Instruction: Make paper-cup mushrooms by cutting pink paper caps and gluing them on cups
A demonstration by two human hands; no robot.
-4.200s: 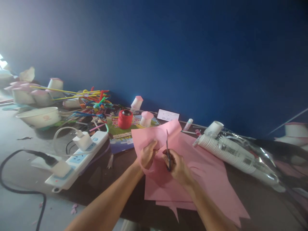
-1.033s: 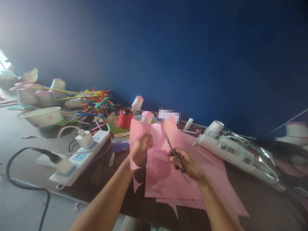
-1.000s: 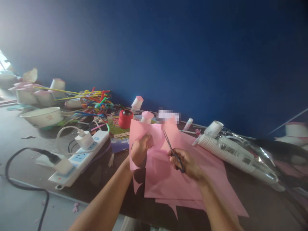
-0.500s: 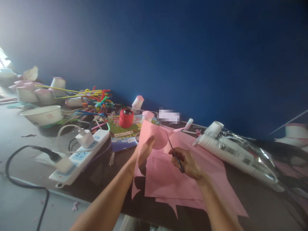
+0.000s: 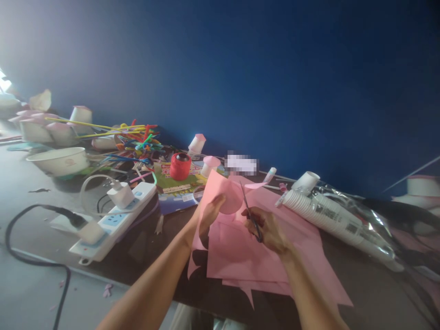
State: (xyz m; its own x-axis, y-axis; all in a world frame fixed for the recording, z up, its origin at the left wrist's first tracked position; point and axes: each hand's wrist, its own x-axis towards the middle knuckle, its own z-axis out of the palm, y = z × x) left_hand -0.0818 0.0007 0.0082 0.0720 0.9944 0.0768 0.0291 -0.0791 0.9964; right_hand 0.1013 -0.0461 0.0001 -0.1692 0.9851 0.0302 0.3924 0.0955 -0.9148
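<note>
My left hand (image 5: 212,211) grips a raised piece of pink paper (image 5: 213,182), its fingers closed on the sheet. The lower part of that piece has a curved, cut-out edge. Dark-handled scissors (image 5: 253,221) are in my right hand (image 5: 266,227), blades pointing up beside the right edge of the held paper. Beneath both hands lie overlapping pink sheets (image 5: 247,256) on the dark table. Whether the blades touch the paper is hard to tell.
On the left are a power strip (image 5: 113,222) with cables, a white bowl (image 5: 60,161) and colourful pipe cleaners (image 5: 140,137). Red yarn (image 5: 180,167) stands behind my left hand. Bagged paper cups (image 5: 330,217) lie at the right, below a blue wall (image 5: 275,82).
The scissors have shifted slightly right and tilted more upright, with the blade tips lifted a little. The held paper has moved slightly, and a narrow pink strip shows farther right behind it.
</note>
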